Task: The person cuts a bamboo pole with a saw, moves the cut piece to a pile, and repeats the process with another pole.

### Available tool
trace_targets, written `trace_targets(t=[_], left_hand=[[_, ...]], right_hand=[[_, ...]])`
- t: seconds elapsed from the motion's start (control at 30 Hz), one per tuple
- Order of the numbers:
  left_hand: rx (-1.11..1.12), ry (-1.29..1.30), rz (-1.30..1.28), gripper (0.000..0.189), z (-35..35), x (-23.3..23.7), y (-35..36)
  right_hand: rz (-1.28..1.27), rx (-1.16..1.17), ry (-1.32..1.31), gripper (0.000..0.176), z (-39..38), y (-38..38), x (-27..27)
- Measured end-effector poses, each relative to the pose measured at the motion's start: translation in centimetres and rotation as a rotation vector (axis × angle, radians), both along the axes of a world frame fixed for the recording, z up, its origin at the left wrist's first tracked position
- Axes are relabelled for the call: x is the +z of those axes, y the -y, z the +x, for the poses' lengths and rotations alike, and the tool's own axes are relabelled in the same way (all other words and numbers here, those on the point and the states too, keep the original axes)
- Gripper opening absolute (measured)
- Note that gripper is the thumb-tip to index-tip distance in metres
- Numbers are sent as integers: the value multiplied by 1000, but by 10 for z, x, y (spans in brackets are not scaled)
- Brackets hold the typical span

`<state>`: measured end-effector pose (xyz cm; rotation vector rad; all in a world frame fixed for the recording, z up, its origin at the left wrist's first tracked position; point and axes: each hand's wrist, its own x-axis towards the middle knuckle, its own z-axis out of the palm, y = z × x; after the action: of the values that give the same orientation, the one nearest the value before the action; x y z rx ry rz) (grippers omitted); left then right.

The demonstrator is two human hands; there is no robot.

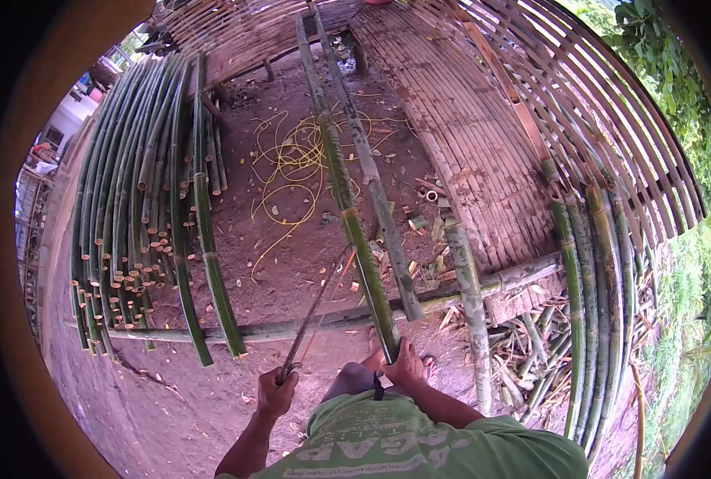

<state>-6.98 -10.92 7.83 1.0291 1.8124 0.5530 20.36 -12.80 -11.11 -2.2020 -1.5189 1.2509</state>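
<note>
My left hand [276, 391] is closed around the near end of a bow saw [317, 307], which has a dark rod-like frame and a thin orange blade. Its far end reaches the side of a long green bamboo pole [358, 247]. My right hand [404, 366], with a dark band at the wrist, grips that pole's near end in front of my body. The pole runs away from me over a crosswise bamboo rail [331, 321]. Beside it on the right lies a greyer bamboo pole [380, 203].
Many cut bamboo poles [124, 184] are stacked at the left. A tangled yellow hose [300, 160] lies on the dirt. To the right are a slatted bamboo platform [483, 152], several upright poles [591, 295] and a heap of offcuts [531, 359].
</note>
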Motion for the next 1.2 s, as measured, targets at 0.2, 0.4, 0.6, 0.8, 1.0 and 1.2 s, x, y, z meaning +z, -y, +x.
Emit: trace_targets(t=[0.2,0.4,0.6,0.8,1.0,1.2], left_hand=[[-77,39,33,29,22,-5,3],[-92,90,76,29,25,-14,12],[6,149,89,29,18,-23,33],[107,139,139,31,19,-11,52],[183,134,153,29,9,-22,72],[254,170,171,28,12,-17,76]], right_hand=[[-27,76,-34,81,11,-8,-4],[-46,123,-28,83,21,-17,5],[-129,175,-28,89,26,-17,-4],[-67,223,27,94,33,-14,-27],[-206,320,49,104,44,-28,-14],[-275,408,182,104,47,-45,19]])
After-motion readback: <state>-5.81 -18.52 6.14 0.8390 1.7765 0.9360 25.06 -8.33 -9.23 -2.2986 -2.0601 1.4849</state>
